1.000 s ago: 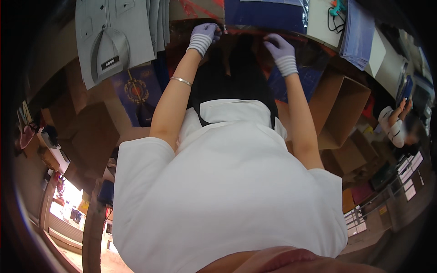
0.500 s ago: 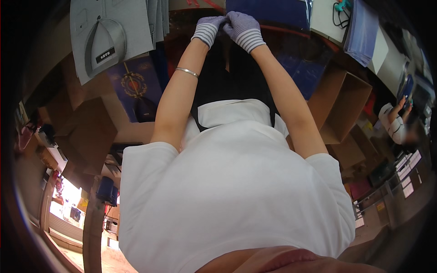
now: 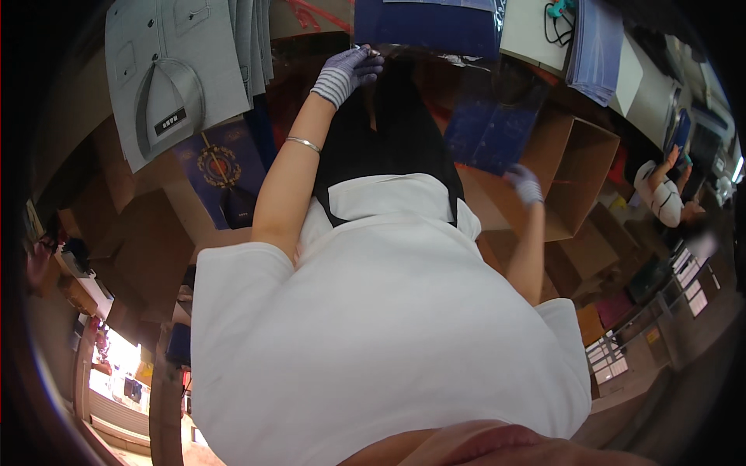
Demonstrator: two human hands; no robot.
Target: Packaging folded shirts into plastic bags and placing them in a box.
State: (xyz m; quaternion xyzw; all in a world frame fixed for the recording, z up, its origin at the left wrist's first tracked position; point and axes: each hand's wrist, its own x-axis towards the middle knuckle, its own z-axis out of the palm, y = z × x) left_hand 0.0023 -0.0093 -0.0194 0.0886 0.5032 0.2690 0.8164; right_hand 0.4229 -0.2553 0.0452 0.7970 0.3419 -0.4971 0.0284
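Note:
My left hand (image 3: 350, 74), in a lilac knit glove with striped cuff, is at the table's near edge with thumb and fingers closed together. Something small and shiny shows at its fingertips; its kind is unclear. Just beyond lies a dark blue flat package (image 3: 427, 29) with glinting clear plastic film (image 3: 464, 60) along its near edge. My right hand (image 3: 526, 184), gloved alike, is drawn back to the right beside an open cardboard box (image 3: 583, 167). Motion smears its fingers, and a thin red strand (image 3: 561, 182) shows close by.
Grey printed shirt-shaped sheets (image 3: 175, 85) are stacked at the left, above a blue printed bag (image 3: 221, 171). Blue-violet sheets (image 3: 594, 58) lie at the right, next to a teal-handled tool (image 3: 558, 9). Red strands (image 3: 318, 14) lie at the back. Another person (image 3: 660, 186) works at far right.
My right hand has parted from my left and swung back, down and to the right. My left hand stays at the table edge, fingers closed. The view has shifted slightly.

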